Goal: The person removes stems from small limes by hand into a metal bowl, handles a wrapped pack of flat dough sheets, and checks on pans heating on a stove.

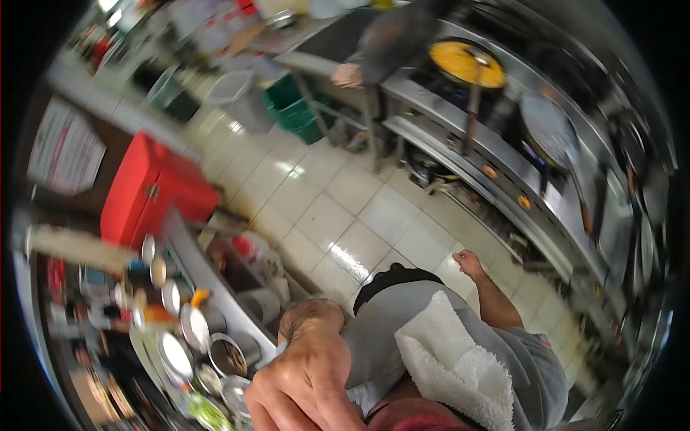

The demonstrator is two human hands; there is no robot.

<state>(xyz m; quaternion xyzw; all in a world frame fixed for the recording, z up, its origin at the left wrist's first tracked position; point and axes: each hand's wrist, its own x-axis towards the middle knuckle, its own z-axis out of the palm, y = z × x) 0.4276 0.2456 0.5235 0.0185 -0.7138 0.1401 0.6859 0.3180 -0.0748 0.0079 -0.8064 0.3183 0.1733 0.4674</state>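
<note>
My left hand [305, 373] is raised close to the camera, its fingers bent and lying together. Their tips run out past the bottom edge, so anything in them is hidden. My right hand [471, 263] hangs low beside my body, over the tiled floor, with its fingers curled in and nothing visible in them. Across my grey shirt [374, 341] lies a white towel [453, 359], folded over my chest and shoulder. Left of my left hand, a counter holds several metal pots, among them a deep pot [231, 355] with dark contents.
On the stove to the right stand a pan of yellow food [453, 63] with a long-handled ladle across it, and a second pan [548, 126]. A person's dark sleeve [395, 43] shows beside the stove. A red box [154, 187] and a green crate [291, 108] stand farther off.
</note>
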